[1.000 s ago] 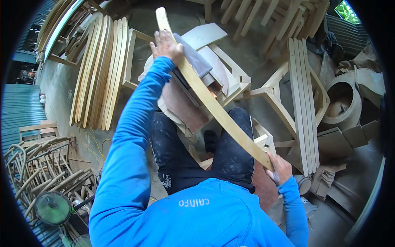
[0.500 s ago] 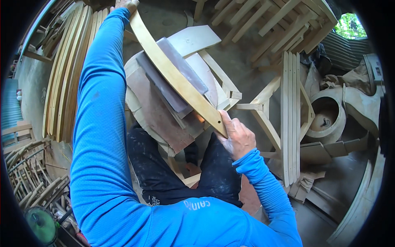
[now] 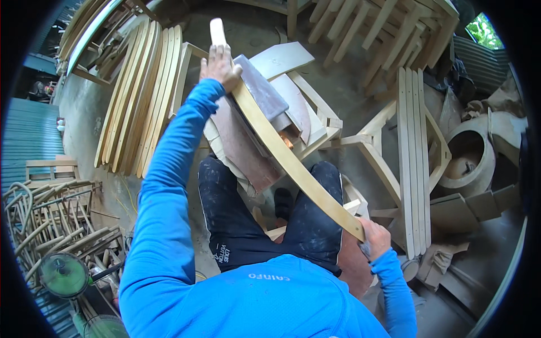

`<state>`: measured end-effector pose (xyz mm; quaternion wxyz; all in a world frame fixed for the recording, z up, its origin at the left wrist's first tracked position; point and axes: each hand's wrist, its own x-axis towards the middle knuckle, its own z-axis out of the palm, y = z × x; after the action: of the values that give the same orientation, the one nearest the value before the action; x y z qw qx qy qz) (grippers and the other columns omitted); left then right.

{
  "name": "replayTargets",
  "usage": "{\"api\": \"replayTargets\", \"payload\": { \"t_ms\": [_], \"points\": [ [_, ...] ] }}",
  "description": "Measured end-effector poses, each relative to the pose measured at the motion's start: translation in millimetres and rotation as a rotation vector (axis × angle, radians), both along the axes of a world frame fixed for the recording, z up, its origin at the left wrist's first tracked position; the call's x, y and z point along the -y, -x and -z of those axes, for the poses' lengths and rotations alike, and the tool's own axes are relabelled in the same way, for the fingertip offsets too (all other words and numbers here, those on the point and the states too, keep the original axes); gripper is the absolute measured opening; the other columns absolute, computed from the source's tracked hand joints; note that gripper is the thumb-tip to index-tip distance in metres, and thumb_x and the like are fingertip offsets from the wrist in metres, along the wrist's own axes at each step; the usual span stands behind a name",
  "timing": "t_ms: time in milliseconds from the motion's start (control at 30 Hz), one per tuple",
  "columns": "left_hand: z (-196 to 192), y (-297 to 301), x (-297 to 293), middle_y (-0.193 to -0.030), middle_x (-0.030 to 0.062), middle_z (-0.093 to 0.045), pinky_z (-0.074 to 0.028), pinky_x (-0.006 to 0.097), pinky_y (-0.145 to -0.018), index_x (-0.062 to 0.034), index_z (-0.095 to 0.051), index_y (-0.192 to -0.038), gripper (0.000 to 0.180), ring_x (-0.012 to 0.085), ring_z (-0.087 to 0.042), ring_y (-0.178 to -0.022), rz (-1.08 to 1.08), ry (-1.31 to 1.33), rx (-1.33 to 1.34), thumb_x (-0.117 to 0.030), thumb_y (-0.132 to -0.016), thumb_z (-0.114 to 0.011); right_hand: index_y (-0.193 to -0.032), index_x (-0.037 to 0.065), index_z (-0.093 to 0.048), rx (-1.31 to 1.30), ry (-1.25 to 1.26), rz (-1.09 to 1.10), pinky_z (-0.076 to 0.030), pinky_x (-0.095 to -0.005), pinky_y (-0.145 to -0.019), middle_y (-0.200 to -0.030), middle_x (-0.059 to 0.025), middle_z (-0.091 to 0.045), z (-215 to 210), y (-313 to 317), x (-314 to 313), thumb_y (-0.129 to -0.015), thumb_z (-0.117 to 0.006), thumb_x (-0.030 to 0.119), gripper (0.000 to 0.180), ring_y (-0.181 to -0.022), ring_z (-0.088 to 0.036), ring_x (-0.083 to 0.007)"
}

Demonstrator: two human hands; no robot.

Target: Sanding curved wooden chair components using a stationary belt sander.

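Observation:
A long curved wooden slat (image 3: 287,152), pale and smooth, lies slantwise across my lap from upper left to lower right. My left hand (image 3: 221,69) holds it near the far end, fingers laid along it and thumb at its right side. My right hand (image 3: 376,239) is closed round the near end, just past a small hole. Beneath and beside the slat is a work stand with a greyish-purple block (image 3: 264,87) against its right side. A curved reddish-brown sheet (image 3: 248,152) hangs on the stand's left, and a pale board (image 3: 282,60) lies behind.
Several curved slats (image 3: 135,101) lean together at the left. At the right, straight slats (image 3: 413,163) rest against a wooden frame (image 3: 375,152), with a round drum-like housing (image 3: 470,158) beyond. A green fan (image 3: 63,275) and piled frames (image 3: 45,219) stand lower left; stacked wooden frames (image 3: 383,34) are at the back.
The slat has slid toward me and to the lower right. My left hand has come down from the upper edge along with it, and my right hand has moved down and right.

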<state>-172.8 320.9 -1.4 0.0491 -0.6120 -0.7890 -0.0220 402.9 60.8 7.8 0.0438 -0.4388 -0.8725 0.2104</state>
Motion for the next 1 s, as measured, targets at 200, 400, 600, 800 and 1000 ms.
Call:
{"api": "replayTargets", "payload": {
  "t_ms": [200,400,600,800,1000],
  "points": [
    [11.7,-101.1,90.8,-0.167,0.0173,-0.025,-0.018,0.058,-0.124,0.0007,-0.031,-0.158,0.084,0.0328,-0.017,-0.157,0.024,-0.101,0.114,-0.036,-0.087,-0.056,-0.107,0.012,-0.060,0.199,-0.009,0.067,-0.046,-0.0439,-0.075,-0.088,-0.0099,-0.061,5.4,-123.2,83.2,-0.073,-0.070,0.007,0.036,-0.088,-0.060,-0.0325],
    [14.3,-170.9,158.2,-0.169,0.0151,-0.020,-0.012,0.061,-0.124,-0.0015,-0.029,-0.159,0.087,0.0317,-0.012,-0.158,-0.038,-0.028,0.138,-0.033,-0.083,-0.057,-0.099,0.012,-0.060,0.268,0.154,0.213,-0.047,-0.0462,-0.077,-0.090,-0.0126,-0.063,11.7,-191.6,133.1,-0.071,-0.072,0.006,0.031,-0.090,-0.061,-0.0372],
    [15.0,-99.6,91.0,-0.168,0.0154,-0.022,-0.014,0.058,-0.125,-0.0034,-0.029,-0.159,0.083,0.0317,-0.015,-0.158,-0.023,-0.093,0.130,-0.036,-0.086,-0.053,-0.103,0.011,-0.056,0.223,0.154,0.141,-0.047,-0.0469,-0.075,-0.090,-0.0140,-0.063,0.9,-129.1,76.2,-0.072,-0.073,0.006,0.036,-0.090,-0.063,-0.0370],
    [2.4,-13.1,5.6,-0.170,0.0119,-0.019,-0.011,0.059,-0.125,-0.0091,-0.025,-0.162,0.081,0.0266,-0.011,-0.159,-0.098,-0.038,0.104,-0.042,-0.093,-0.051,-0.106,0.011,-0.062,0.029,-0.137,0.226,-0.049,-0.0451,-0.076,-0.093,-0.0119,-0.064,5.8,-24.7,46.2,-0.071,-0.071,0.004,0.037,-0.090,-0.064,-0.0351],
    [-4.6,-69.7,87.9,-0.162,0.0248,-0.027,-0.013,0.054,-0.125,-0.0041,-0.030,-0.158,0.083,0.0384,-0.021,-0.153,-0.176,-0.743,0.496,-0.039,-0.090,-0.062,-0.105,0.006,-0.068,-0.298,-0.122,0.275,-0.054,-0.0431,-0.076,-0.096,-0.0150,-0.072,11.3,-8.4,72.3,-0.066,-0.077,0.008,0.040,-0.086,-0.069,-0.0367]
  ]
}}
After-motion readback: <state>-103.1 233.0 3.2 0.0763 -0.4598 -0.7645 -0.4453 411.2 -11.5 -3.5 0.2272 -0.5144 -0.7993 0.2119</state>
